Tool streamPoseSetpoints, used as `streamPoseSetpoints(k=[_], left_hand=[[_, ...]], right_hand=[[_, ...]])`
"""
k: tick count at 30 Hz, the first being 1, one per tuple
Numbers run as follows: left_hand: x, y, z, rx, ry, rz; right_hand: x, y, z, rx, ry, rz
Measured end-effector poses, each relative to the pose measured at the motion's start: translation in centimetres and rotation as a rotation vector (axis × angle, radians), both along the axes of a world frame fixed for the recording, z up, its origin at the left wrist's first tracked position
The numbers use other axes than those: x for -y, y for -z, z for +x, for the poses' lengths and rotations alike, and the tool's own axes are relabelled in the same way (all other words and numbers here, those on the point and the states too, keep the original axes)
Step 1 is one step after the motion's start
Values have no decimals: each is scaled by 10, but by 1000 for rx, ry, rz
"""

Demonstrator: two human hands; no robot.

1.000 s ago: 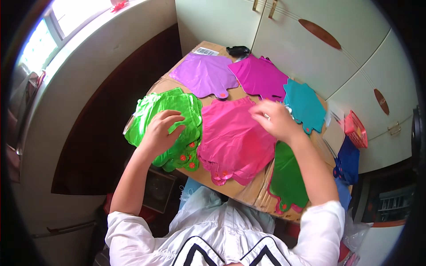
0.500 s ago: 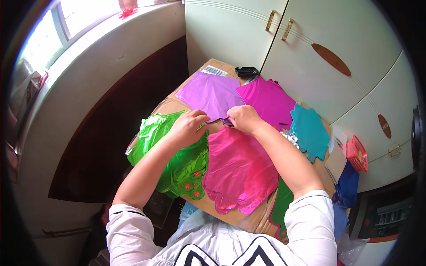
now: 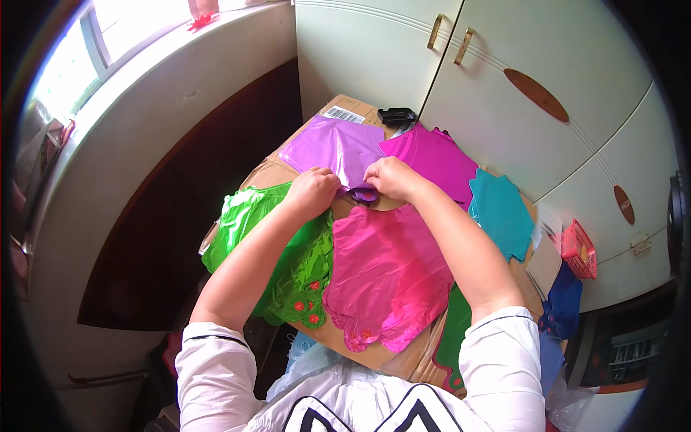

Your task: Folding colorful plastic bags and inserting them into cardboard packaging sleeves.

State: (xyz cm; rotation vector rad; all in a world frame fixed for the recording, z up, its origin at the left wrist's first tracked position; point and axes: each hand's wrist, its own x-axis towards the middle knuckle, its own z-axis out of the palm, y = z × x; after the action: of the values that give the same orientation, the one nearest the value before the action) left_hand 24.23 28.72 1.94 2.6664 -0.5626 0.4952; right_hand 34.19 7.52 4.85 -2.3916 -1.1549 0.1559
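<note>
A flat, shiny light purple foil sheet (image 3: 332,147) lies toward the far side of the cardboard. At its near edge my left hand (image 3: 314,193) and my right hand (image 3: 393,178) pinch it, one at each side, fingers closed. Between the hands the edge is lifted and curled, and a darker purple underside with a small red spot shows. Below my left forearm is a crinkled green foil sheet (image 3: 284,288) with red dots. A pink foil sheet (image 3: 389,266) with a scalloped near edge lies between my forearms.
A magenta sheet (image 3: 430,164) and a teal sheet (image 3: 500,212) lie to the right on the cardboard (image 3: 277,167). A black object (image 3: 396,115) sits at the far edge, by white cabinet doors (image 3: 547,57). At right is a red basket (image 3: 578,248); a dark green sheet (image 3: 453,338) lies near my right elbow.
My left hand has closed and moved slightly up to the purple sheet's near edge. That edge now lifts and curls between both hands. My right hand shifted slightly up and left.
</note>
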Motion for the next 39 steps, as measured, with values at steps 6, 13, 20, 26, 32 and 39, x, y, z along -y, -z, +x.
streamPoseSetpoints(k=[6, 13, 20, 26, 32, 39], left_hand=[[15, -7, -7, 82, -175, -103], [20, -1, 3, 24, -279, -32], [26, 0, -4, -120, -592, 0], [19, 18, -1, -149, -487, 90], [19, 7, -7, -245, -555, 150], [27, 11, -4, 108, -552, 98]], right_hand=[[-11, 2, -21, 222, 28, -33], [-17, -12, -6, 6, -7, -5], [-16, -6, 43, -105, 149, 412], [-19, -49, 90, -358, 716, 1042], [45, -183, 75, -110, 781, 1596], [133, -106, 14, 451, 145, 599]])
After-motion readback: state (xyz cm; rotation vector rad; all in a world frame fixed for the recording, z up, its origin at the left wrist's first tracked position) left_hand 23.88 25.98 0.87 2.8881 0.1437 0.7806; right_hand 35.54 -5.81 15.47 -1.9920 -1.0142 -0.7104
